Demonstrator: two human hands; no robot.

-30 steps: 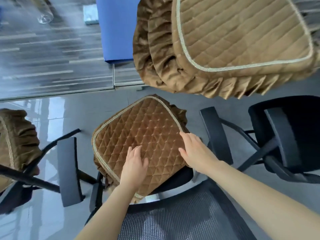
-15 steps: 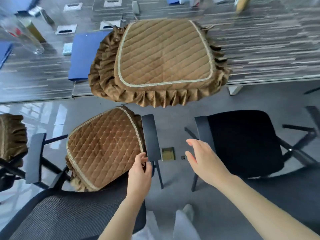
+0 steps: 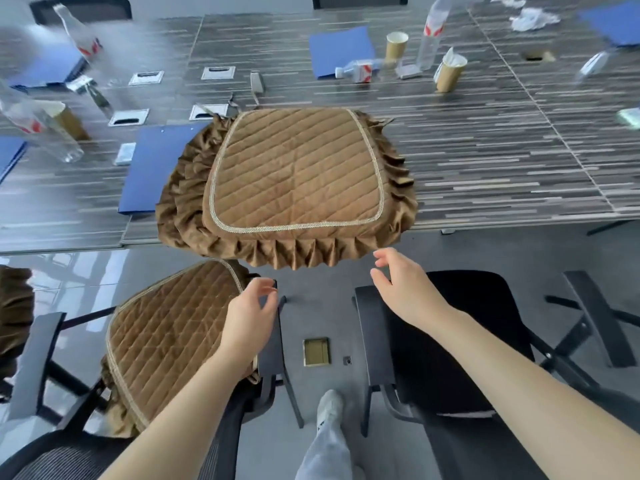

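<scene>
A stack of brown quilted seat cushions (image 3: 294, 181) with ruffled skirts lies on the striped table (image 3: 485, 161), its front overhanging the table edge. Another brown cushion (image 3: 166, 341) covers the seat of the left chair. The right chair (image 3: 460, 341) has a bare black seat. My left hand (image 3: 251, 317) hovers above the left chair's right armrest (image 3: 273, 348), fingers loosely curved, holding nothing. My right hand (image 3: 398, 282) is raised just below the stack's front ruffle, fingers relaxed and empty.
Blue folders (image 3: 152, 171), paper cups (image 3: 448, 72), plastic bottles (image 3: 356, 71) and crumpled tissue (image 3: 530, 19) litter the table. A brass floor socket (image 3: 316, 351) sits between the chairs, above my shoe (image 3: 329, 407). A third cushioned chair (image 3: 14, 306) is at far left.
Both hands left the left chair's cushion and rose toward the stack on the table. The view swung right and up, showing the bare black chair and more of the table.
</scene>
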